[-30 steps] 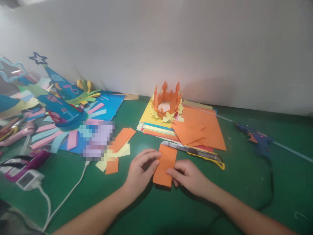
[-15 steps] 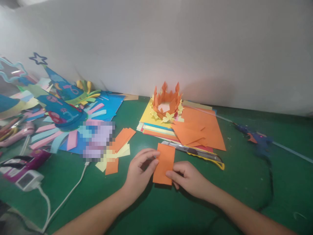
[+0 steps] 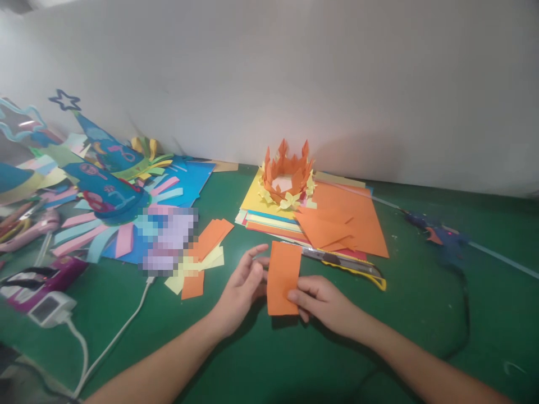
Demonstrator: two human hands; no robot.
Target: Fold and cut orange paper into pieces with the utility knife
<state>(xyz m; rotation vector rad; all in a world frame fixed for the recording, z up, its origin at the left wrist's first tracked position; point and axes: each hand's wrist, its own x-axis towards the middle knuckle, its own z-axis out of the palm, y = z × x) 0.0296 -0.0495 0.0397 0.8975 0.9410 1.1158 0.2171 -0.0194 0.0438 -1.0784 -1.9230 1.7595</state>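
A rectangular strip of orange paper (image 3: 284, 278) is held upright above the table, its surface slightly curved. My right hand (image 3: 322, 300) pinches its lower right edge, thumb in front and fingers behind. My left hand (image 3: 244, 289) is at the strip's left edge with its fingers apart; some fingertips reach the edge or pass behind it, and I cannot tell whether they touch. Just beyond the strip lies a yellow-handled utility knife (image 3: 345, 262). An orange paper crown (image 3: 288, 179) with pale yellow paper flowers round its base stands on stacked coloured paper.
Orange sheets (image 3: 349, 216) lie behind the knife. A blue glue gun (image 3: 438, 230) with a glue stick and black cord is at right. Left are orange and yellow paper strips (image 3: 213, 238), blue cone hats (image 3: 113, 193), a white charger (image 3: 53, 308) with cables, and a pixelated patch.
My left hand has loosened its pinch and spread its fingers, moving slightly left. The orange paper has turned and bent a little, still in my right hand.
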